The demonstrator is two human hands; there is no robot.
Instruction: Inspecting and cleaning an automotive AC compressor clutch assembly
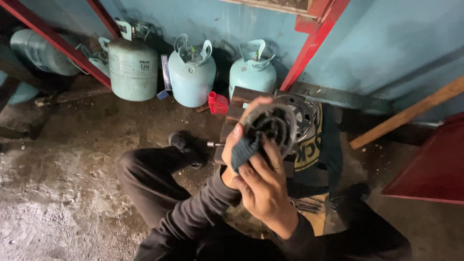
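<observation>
My left hand (240, 140) grips a round grey metal part (276, 126) by its rim and holds it up in front of me. My right hand (265, 186) presses a dark blue rag (243, 151) against the part's lower left face. A second round metal disc with holes (303, 112) lies just behind it on a dark cloth with yellow print (319, 140). Both arms wear dark sleeves. My knees in dark trousers frame the spot.
Three pale green gas cylinders (192, 72) stand along the blue wall. A small red container (218, 103) lies beside a wooden block (240, 104). Red metal frame bars (311, 46), a wooden stick (411, 113) and a red panel (435, 169) stand at right. The floor is rough concrete.
</observation>
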